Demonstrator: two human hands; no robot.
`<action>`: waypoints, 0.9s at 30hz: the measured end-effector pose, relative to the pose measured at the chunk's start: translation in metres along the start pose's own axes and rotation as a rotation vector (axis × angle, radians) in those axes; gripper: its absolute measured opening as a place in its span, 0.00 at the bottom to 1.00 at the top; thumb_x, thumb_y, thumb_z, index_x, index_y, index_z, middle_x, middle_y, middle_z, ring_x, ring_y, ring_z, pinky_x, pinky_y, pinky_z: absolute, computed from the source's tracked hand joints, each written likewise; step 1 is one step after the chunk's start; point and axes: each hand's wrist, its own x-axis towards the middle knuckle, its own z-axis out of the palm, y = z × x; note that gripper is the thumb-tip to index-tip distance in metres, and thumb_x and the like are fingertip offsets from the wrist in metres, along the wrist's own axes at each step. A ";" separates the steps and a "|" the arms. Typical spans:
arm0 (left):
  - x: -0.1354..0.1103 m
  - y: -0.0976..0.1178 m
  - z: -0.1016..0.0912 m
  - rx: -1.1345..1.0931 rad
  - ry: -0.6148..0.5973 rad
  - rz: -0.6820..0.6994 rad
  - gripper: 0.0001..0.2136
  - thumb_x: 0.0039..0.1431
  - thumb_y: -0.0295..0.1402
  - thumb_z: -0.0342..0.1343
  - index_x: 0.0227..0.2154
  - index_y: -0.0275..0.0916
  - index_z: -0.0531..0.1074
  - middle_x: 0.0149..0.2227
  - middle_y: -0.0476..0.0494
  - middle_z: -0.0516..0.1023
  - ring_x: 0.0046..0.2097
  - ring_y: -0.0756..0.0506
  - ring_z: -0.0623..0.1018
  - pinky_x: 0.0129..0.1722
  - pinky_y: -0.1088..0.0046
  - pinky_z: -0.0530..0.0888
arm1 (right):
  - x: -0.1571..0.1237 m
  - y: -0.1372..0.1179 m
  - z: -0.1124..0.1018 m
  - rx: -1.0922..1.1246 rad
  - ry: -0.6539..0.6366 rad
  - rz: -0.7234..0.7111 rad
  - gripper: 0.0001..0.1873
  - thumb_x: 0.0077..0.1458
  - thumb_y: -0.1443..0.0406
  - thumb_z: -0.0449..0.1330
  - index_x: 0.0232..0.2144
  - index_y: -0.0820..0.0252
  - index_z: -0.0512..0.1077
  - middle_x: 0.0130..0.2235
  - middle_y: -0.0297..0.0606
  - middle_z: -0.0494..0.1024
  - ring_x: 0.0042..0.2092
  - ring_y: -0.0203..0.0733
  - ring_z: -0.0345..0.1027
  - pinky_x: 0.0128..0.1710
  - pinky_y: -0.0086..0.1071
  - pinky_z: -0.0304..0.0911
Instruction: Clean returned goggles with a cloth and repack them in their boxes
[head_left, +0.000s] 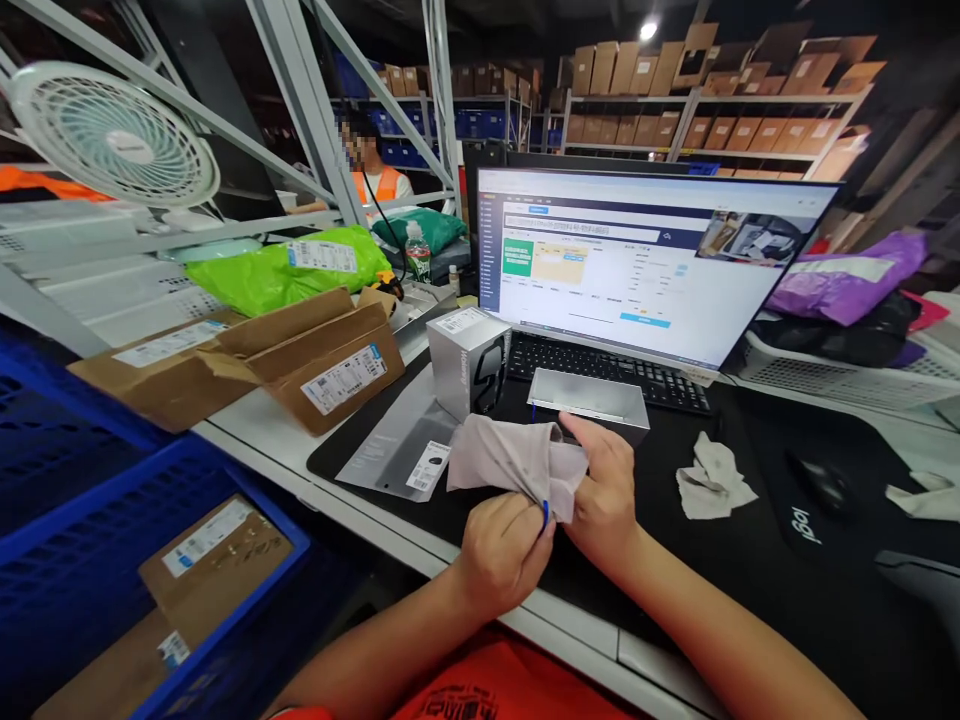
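1. The left hand [499, 555] is curled, its thumb and fingers pinching the lower edge of a gray pouch [499, 460] near the pouch's open end; a blue cord [546, 515] shows right at the fingertips.
2. The right hand [604, 490] grips that open end from the other side, fingers bent around the fabric and index finger reaching along the top. The pouch lies sideways between both hands, above the front part of the table [375, 532]; its contents cannot be made out.
3. Just beyond the pouch, a silver box [452, 375] stands upright on a black mat [720, 570], a picture of dark eyewear on its side. A clear plastic sleeve [375, 455] with a white label lies flat beside it, partly under the box.
4. Behind the right hand, a shallow silver tray [589, 392] sits in front of a black keyboard [675, 393].
5. To the right, a crumpled gray cloth [712, 480] lies on the mat, with a black mouse [821, 485] farther over.
6. Behind the keyboard stands a lit monitor [622, 290].
7. To the left, an opened brown carton [281, 385] rests on the table, a bright green parcel [262, 270] behind it. A blue crate [112, 530] holding cardboard stands below.
8. Farther out are a pale fan [124, 140], a purple parcel [847, 290], a person in an orange vest [386, 187] and shelves of boxes [720, 130].
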 end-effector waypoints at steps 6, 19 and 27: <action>-0.007 -0.014 -0.017 -0.098 0.107 -0.194 0.08 0.64 0.20 0.50 0.34 0.38 0.70 0.28 0.47 0.72 0.31 0.48 0.72 0.32 0.72 0.68 | 0.002 0.005 0.001 0.132 -0.192 -0.110 0.10 0.54 0.77 0.59 0.25 0.62 0.73 0.64 0.55 0.66 0.66 0.58 0.59 0.60 0.52 0.64; -0.003 -0.016 -0.027 -0.043 -0.209 0.258 0.09 0.62 0.22 0.50 0.27 0.39 0.68 0.23 0.49 0.69 0.25 0.49 0.67 0.24 0.70 0.61 | 0.007 0.018 -0.001 0.261 -0.294 -0.285 0.11 0.58 0.75 0.54 0.36 0.61 0.75 0.43 0.43 0.82 0.41 0.40 0.77 0.63 0.50 0.60; -0.030 -0.003 -0.022 -0.143 -0.141 -0.297 0.11 0.67 0.41 0.56 0.41 0.38 0.74 0.26 0.51 0.76 0.25 0.51 0.76 0.27 0.77 0.71 | 0.005 0.031 0.000 0.325 -0.347 0.116 0.13 0.56 0.77 0.54 0.33 0.62 0.77 0.42 0.46 0.77 0.42 0.43 0.74 0.41 0.34 0.74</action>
